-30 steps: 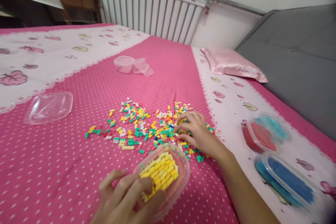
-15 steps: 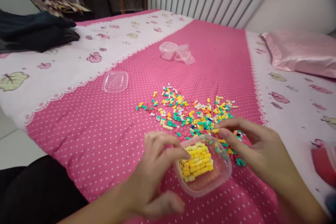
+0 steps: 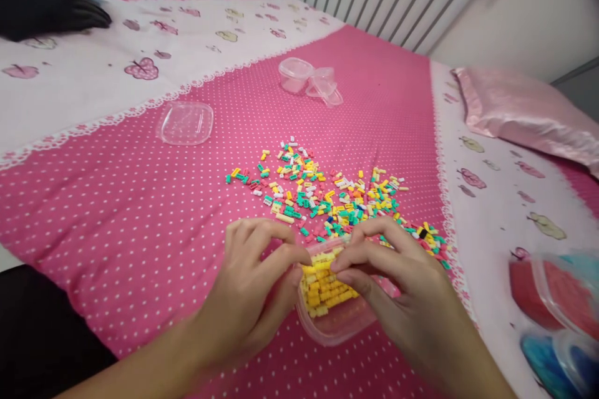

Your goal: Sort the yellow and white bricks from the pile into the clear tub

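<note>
A clear plastic container (image 3: 327, 338) holds neat rows of small yellow toy bricks (image 3: 322, 292). Above its back part, my left hand (image 3: 259, 283) is closed in a pinch at the left end of a short yellow brick strip (image 3: 319, 269). My right hand (image 3: 397, 280) pinches at the strip's right end, its fingertips covering part of the container. Whether the strip is one brick or several joined cannot be made out. Just beyond the container lies a loose spread of small bricks (image 3: 306, 196) in green, yellow, white, pink and a few other colours.
A clear lid (image 3: 187, 123) lies flat on the pink dotted bedspread (image 3: 154, 218). Farther back stand clear containers (image 3: 296, 75) with lids beside them. Tubs with red (image 3: 533, 293) and blue (image 3: 545, 358) contents sit at the right, below a pink pillow (image 3: 524, 115).
My right hand has come left from beside the brick pile with a yellow brick. My left hand has closed from open, and both hands now meet over the container. The view has shifted.
</note>
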`<state>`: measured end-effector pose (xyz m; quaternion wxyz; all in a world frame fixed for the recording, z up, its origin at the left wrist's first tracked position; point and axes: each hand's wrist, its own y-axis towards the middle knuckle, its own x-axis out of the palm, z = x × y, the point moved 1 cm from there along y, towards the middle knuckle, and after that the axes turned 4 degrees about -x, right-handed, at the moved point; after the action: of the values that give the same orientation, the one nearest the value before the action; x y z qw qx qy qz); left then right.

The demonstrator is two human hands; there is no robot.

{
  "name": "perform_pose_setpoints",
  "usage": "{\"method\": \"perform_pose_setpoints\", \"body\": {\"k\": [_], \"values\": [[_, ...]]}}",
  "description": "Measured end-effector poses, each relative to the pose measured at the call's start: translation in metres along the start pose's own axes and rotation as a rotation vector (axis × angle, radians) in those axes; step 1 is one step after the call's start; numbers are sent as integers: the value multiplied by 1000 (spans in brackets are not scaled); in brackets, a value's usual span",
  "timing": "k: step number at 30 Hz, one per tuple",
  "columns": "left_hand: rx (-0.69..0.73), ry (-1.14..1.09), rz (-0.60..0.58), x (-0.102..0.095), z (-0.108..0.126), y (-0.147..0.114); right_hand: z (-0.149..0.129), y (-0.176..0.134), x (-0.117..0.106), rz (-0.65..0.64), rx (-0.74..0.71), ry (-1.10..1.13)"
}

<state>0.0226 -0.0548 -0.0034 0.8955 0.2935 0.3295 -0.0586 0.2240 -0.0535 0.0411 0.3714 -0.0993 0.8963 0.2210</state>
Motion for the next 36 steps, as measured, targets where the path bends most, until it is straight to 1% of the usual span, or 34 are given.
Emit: {"method": "perform_pose_setpoints", "body": {"k": [4, 6, 10, 12, 15, 17, 21, 27, 36], "values": [[-71, 12, 42, -3, -1, 1, 2, -1, 6, -40, 1, 67], [-98, 9, 43, -3, -1, 1, 2, -3, 9, -75, 12, 68], [-141, -9, 12, -2, -2, 2, -2, -9, 12, -104, -13, -35], [-144, -21, 16, -1, -2, 2, -4, -12, 14, -109, -27, -110], [-147, -20, 28, 0, -2, 2, -5, -16, 20, -142, -2, -184], [-155, -15, 18, 0, -2, 1, -5, -18, 24, -143, 10, -199], [-172, -21, -15, 0, -2, 1, -3, -15, 29, -106, -19, -201], [-177, -13, -31, 1, -2, 2, 0, -14, 34, -89, -105, -269], [-176, -4, -49, 0, -2, 0, 0, -15, 32, -113, -69, -304]]}}
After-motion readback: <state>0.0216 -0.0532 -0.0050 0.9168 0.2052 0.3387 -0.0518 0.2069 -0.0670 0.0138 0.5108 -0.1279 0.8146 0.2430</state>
